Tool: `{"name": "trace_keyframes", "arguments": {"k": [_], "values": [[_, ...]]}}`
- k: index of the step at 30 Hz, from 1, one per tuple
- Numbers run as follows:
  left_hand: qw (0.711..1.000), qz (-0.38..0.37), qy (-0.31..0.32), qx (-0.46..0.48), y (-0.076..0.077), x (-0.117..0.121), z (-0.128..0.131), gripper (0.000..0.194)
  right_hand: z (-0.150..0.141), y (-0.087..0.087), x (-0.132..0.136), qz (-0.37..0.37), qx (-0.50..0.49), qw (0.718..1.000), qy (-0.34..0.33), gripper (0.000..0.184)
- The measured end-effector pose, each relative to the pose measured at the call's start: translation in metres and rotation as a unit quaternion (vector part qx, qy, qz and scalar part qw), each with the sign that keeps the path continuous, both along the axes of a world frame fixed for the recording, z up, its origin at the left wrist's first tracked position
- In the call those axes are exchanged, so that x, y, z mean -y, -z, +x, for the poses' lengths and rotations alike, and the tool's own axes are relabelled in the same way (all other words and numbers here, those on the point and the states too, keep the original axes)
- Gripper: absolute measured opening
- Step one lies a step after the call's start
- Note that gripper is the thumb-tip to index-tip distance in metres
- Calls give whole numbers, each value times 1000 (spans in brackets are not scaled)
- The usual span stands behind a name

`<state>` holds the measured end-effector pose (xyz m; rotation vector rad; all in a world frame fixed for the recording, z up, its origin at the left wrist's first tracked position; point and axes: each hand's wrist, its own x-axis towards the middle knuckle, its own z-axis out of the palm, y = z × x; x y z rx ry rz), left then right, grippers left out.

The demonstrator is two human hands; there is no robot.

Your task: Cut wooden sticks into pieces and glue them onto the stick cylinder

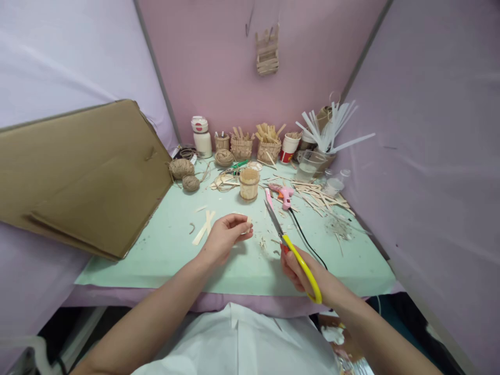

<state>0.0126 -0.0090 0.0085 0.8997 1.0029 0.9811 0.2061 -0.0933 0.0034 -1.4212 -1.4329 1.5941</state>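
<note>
My left hand (229, 235) is closed in a pinch on a short piece of pale wood strip (249, 224), mostly hidden by the fingers. In my right hand (295, 265) is a pair of scissors (289, 245) with yellow and red handles, its blades pointing up and away from me. A gap separates the blades from the strip piece. Two crossed wood strips (203, 229) lie left of my left hand. Beyond both hands stands a small round wooden cup (249, 185). The pink glue gun (287, 197) lies past the scissors, its black cord trailing toward me.
Twine balls (182, 169) and a large cardboard sheet (86, 177) are on the left. Baskets of sticks (269, 143) and a white bottle (202, 140) line the back. Scattered strips (320, 195), a clear cup (308, 165) and white glue sticks (332, 127) occupy the right.
</note>
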Motion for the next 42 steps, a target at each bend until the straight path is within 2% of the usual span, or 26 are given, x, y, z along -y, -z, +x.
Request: {"name": "trace_keyframes", "arguments": {"k": [8, 14, 21, 28, 38, 42], "values": [[1000, -3, -12, 7, 2, -2, -1, 26, 6, 9, 2, -9, 34, 999, -37, 46], [999, -18, -13, -29, 6, -5, -3, 30, 4, -6, -3, 21, 79, 993, -86, 50], [999, -36, -5, -17, 12, -9, -5, 34, -3, -26, -17, -28, 112, 985, -131, 49], [1000, -19, -8, -11, 19, -12, -7, 32, -10, -31, -32, -19, 156, 973, -167, 45], [999, -34, -15, 18, 21, -13, -7, 32, -20, -32, -40, -13, 201, 966, -164, 48], [999, -36, -11, 24, 22, -12, -8, 33, -22, -29, -41, 16, 226, 962, -152, 45]]}}
